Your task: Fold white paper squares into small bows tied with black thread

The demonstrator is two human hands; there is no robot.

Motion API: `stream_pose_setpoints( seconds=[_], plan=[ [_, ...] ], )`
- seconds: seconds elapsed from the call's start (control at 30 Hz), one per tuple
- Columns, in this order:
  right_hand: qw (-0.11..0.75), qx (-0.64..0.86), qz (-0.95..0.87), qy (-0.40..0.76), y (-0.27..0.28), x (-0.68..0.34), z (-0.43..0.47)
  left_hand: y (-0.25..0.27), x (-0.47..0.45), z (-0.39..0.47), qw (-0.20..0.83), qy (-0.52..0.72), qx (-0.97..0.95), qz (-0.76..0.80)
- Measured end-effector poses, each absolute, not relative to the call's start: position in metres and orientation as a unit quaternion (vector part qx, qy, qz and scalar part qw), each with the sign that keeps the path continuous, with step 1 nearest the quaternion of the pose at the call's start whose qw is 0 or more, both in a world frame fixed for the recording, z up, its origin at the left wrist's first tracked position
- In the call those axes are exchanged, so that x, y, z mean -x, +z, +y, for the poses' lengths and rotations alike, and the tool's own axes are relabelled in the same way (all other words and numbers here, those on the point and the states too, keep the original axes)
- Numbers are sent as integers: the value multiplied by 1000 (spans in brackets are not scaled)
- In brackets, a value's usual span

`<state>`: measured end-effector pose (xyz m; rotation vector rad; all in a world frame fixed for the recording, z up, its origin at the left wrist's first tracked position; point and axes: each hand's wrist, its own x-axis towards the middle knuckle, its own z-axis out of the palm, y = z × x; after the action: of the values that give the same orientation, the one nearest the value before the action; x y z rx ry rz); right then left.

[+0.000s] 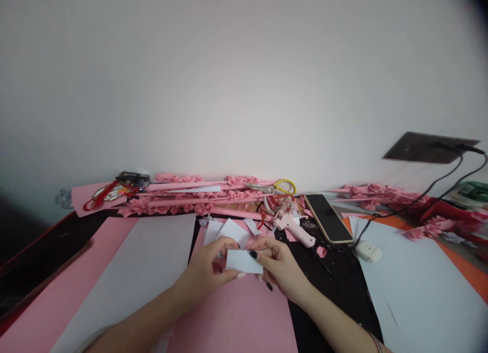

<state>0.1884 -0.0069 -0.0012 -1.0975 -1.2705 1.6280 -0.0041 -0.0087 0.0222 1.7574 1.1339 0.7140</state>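
Note:
A small white rectangle of paper (243,262) is held up between my two hands, above a large pink sheet (236,312). My left hand (209,266) grips its left end, thumb along the lower edge and fingers at the top. At the right end, my right hand (276,266) pinches it, the dark-nailed thumb on its face and other fingers curled behind. Just beyond the hands lie several white paper pieces (233,232) on the pink sheet. Whether the held paper is folded, I cannot tell.
A pink glue gun (293,228) and a phone (330,219) lie right of the hands. Scissors with yellow handles (284,186) rest on pink paper flower stems (179,200) along the wall. White sheets (152,256) flank the work area. Black cables (412,198) run from a wall socket (423,147).

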Motion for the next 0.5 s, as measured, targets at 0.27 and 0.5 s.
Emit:
stream_pose_setpoints(
  seconds=[0.27,0.5],
  plan=[
    [385,376,-509,671,-1,-187,-7,7,5,-6,462,316,-687,463],
    [357,407,-548,638,0,-186,-7,13,5,-8,450,318,-696,460]
  ],
)
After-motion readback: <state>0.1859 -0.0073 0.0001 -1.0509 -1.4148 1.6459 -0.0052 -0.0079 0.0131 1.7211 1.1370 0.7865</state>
